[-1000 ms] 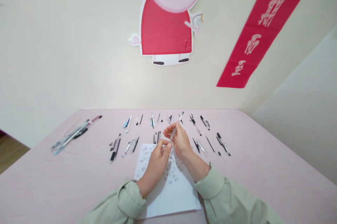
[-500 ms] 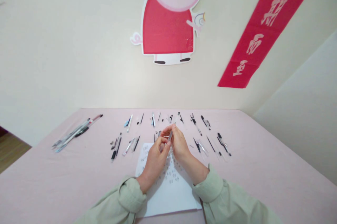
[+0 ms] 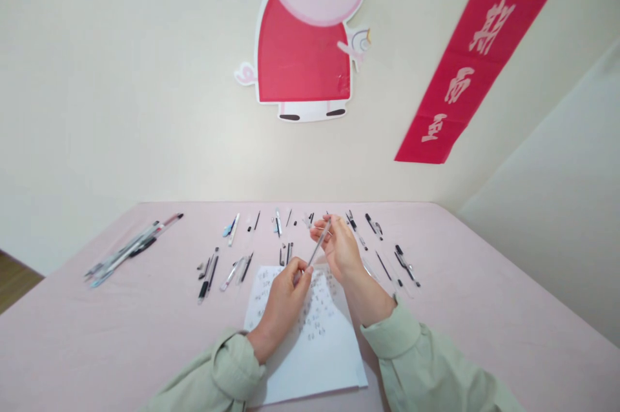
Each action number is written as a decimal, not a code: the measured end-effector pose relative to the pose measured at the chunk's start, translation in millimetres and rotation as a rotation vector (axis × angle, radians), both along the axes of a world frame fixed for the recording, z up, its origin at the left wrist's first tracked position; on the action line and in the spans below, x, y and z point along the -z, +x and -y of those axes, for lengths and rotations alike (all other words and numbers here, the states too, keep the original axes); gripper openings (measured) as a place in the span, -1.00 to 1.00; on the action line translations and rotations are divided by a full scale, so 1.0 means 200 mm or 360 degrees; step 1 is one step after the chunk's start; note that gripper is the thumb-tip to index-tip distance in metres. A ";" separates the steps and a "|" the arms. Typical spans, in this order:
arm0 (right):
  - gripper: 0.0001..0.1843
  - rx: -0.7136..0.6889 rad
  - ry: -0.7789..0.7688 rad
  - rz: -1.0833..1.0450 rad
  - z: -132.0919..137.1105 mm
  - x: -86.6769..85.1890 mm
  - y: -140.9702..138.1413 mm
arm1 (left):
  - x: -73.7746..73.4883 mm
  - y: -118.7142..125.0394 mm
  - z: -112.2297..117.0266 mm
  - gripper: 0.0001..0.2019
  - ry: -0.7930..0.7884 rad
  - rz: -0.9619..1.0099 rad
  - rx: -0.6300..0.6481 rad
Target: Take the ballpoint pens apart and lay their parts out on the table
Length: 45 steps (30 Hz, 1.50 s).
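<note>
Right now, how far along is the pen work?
Done, by the look of it: a bundle of whole pens lies at the table's far left. In hand: both hands hold one clear pen, left hand at its lower end, right hand at the upper, over the written sheet. Left: two rows of loose pen parts on the pink table.

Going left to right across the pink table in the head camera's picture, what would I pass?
Bundle of pens → blue and white pen → left hand → right hand gripping a slim pen → black pen parts at the far right.
</note>
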State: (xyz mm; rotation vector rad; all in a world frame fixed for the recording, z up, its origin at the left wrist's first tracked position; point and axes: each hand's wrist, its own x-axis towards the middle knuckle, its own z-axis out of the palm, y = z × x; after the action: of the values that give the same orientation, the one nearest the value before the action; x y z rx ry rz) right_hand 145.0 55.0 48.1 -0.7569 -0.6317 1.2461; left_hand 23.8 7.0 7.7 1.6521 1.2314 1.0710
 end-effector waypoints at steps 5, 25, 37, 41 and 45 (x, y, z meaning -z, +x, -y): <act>-0.80 -0.0016 -0.0092 -0.0237 -0.02 -0.01 0.02 | 0.01 0.01 0.02 -0.79 -0.0025 -0.0014 0.0045; -0.80 -0.0129 -0.0080 -0.0336 0.01 0.00 -0.03 | 0.03 0.02 0.02 -0.69 -0.0060 0.0024 0.0161; -0.87 -0.0218 -0.0143 -0.0349 0.02 -0.01 -0.05 | 0.04 0.04 0.02 -0.65 -0.0335 0.0313 0.0319; -0.87 -0.0266 -0.0112 -0.0341 0.03 0.00 -0.06 | 0.02 0.04 0.00 -0.71 -0.0340 0.0372 0.0130; -0.88 -0.0246 -0.0117 -0.0326 0.03 0.00 -0.05 | 0.02 0.04 0.00 -0.67 -0.0406 0.0462 0.0173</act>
State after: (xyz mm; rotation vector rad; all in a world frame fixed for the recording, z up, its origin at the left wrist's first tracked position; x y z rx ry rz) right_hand 134.1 48.6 49.1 -0.6393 -0.4855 1.4744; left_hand 31.0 7.6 2.9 1.3032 1.0288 1.0004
